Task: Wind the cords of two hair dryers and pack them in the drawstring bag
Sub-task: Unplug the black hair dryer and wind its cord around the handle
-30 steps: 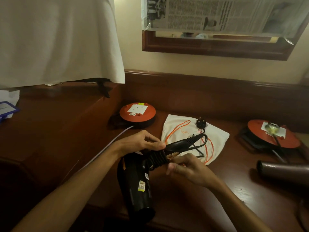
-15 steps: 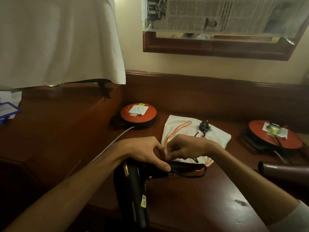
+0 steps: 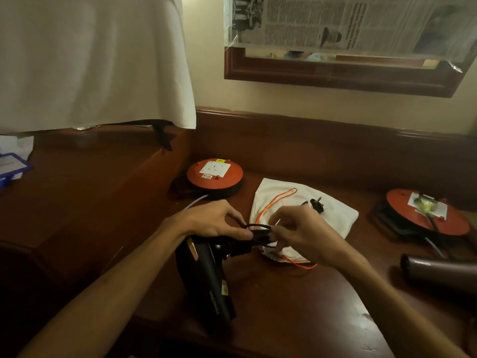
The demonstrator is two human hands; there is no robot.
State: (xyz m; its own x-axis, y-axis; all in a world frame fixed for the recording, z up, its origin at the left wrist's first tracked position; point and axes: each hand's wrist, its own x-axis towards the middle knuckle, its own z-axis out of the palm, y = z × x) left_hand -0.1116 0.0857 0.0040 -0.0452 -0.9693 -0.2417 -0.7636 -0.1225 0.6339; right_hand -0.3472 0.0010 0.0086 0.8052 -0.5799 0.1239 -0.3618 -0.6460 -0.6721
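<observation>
With our left hand we clamp the black hair dryer by its handle over the table while our right hand pinches its cord, steadying the winding beside the drawstring bag.

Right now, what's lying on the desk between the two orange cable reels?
In the head view, the white drawstring bag lies flat between the left reel and the right reel, with the black dryer's plug over it.
</observation>
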